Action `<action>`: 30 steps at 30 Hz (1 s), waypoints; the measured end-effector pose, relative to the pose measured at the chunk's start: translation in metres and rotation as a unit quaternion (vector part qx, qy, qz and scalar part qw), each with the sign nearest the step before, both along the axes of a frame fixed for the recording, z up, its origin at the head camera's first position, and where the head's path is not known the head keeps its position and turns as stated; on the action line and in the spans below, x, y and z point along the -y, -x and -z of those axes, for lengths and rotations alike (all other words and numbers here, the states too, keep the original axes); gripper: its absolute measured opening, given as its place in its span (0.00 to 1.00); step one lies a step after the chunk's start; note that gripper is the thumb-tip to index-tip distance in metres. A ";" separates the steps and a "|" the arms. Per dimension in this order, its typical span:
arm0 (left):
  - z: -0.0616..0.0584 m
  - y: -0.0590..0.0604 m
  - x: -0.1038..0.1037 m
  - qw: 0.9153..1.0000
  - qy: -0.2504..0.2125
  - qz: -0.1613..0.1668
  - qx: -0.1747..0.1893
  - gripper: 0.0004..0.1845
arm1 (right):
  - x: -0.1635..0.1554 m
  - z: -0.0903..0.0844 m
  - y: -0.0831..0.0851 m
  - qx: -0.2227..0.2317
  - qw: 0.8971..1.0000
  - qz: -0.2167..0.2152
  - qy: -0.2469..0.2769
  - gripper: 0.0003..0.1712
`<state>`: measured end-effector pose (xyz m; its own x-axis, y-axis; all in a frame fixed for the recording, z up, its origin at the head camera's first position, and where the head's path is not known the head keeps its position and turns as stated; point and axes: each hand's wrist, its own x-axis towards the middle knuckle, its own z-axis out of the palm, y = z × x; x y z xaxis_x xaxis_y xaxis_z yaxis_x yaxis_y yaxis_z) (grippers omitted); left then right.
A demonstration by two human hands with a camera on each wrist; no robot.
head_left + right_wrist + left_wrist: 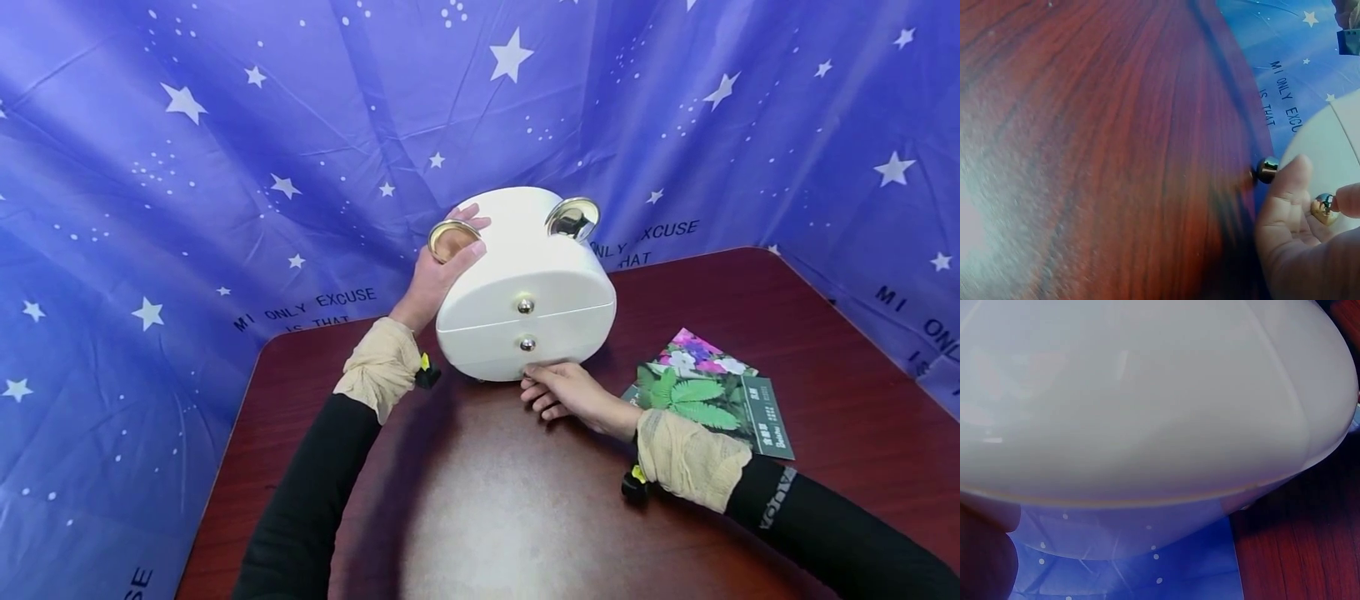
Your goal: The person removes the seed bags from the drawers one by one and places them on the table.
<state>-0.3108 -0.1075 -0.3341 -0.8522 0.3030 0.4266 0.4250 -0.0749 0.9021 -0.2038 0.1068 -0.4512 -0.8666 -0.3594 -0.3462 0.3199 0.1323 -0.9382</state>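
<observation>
Fingers of the right hand [573, 396], the nearer one, lie half bent just in front of the lower knob [528, 343], slightly to the near side of it in the head view. In the right wrist view a fingertip comes close beside that metal knob; whether it pinches, touches or only nears it, I cannot tell. Any move there would seem to turn on this short gap, the knob pointing out towards the person.

Just beyond, the white box [517, 250] stands with its oval front facing near. That oval's long axis runs left to right, as does the seam between the lower knob and the upper knob [526, 306].

At the box's left shoulder the left hand [431, 283] grips over the top, thumb and fingers either side of the left gold ear [438, 229]; the right gold ear [572, 218] is untouched.

Under all this is a glossy red-brown table [832, 392]. To the right of the box, a leaf-print card [701, 408] overlaps a flower-print card [693, 357]. Farthest off hangs a blue curtain [337, 208] with white stars and lettering.
</observation>
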 end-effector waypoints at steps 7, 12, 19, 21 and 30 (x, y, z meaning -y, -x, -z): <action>0.000 0.000 -0.002 1.000 -0.003 0.000 -0.006 0.23 | -0.002 0.000 -0.010 -0.007 1.000 0.007 -0.001 0.28; 0.000 0.000 -0.001 1.000 -0.005 -0.001 -0.005 0.23 | -0.004 -0.002 -0.024 -0.001 1.000 -0.008 -0.004 0.28; 0.000 0.001 0.003 1.000 -0.003 -0.004 -0.002 0.21 | -0.008 -0.004 -0.052 -0.004 0.999 -0.043 -0.009 0.30; 0.000 0.001 0.004 1.000 -0.005 -0.004 -0.001 0.21 | -0.009 -0.005 -0.059 -0.008 0.999 -0.053 -0.010 0.30; 0.001 0.000 0.002 1.000 -0.006 0.001 0.008 0.17 | -0.014 -0.006 -0.080 -0.025 0.996 -0.080 -0.030 0.30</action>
<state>-0.3112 -0.1095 -0.3346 -0.8586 0.2988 0.4165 0.4102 -0.0866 0.9079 -0.1235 0.1205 -0.4454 -0.8167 -0.4741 -0.3290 0.2427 0.2351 -0.9412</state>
